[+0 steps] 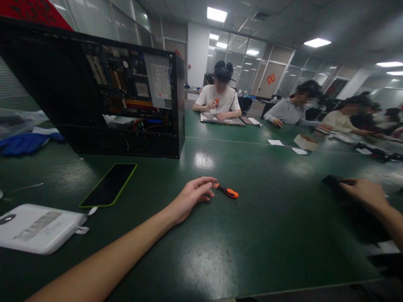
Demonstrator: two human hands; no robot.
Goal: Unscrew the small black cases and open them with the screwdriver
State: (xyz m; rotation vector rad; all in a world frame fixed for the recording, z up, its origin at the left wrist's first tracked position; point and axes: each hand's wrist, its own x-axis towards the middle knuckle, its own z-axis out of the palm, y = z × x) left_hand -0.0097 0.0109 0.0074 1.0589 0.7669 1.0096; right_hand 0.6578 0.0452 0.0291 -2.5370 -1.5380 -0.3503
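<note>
My left hand (197,195) rests over the green table (252,235) near the middle, its fingers loosely curved. Its fingertips are at the shaft end of an orange and black screwdriver (228,191), whose handle points right; whether they grip it is hard to tell. At the right side my right hand (365,193) has its fingers on a dark, blurred object (335,184) that I cannot make out. An open black computer case (181,105) stands at the back left, with its boards and power supply showing.
A phone with a green edge (108,184) and a white power bank (40,228) lie at the left, by blue gloves (25,143). Across the table a person (218,98) holds a screwdriver. Further right are other people, papers (275,142) and a small box (306,141).
</note>
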